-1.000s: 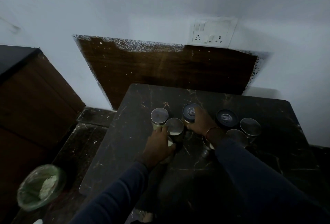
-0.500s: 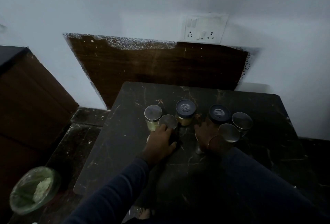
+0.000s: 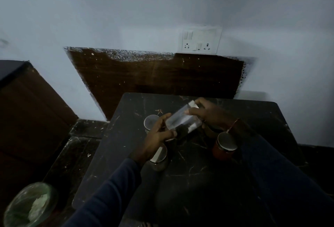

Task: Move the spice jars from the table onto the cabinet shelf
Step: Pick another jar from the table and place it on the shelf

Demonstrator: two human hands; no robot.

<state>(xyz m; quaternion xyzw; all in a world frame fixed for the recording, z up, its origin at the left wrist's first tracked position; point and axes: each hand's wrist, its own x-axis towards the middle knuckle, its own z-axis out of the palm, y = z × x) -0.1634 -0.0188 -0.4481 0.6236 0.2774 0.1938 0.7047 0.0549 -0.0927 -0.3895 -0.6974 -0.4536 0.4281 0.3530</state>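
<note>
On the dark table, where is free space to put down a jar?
The dark marble table is bare along its near edge and its left side, left of the silver-lidded jar. It is crowded in the middle, around both hands.

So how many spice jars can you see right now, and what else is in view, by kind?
Spice jars: 4, namely the held jar tilted between the left hand and right hand, plus the back jar, near jar and red jar on the table; others may be hidden.
Bin: 1
Switch panel: 1
Total: 6
</note>
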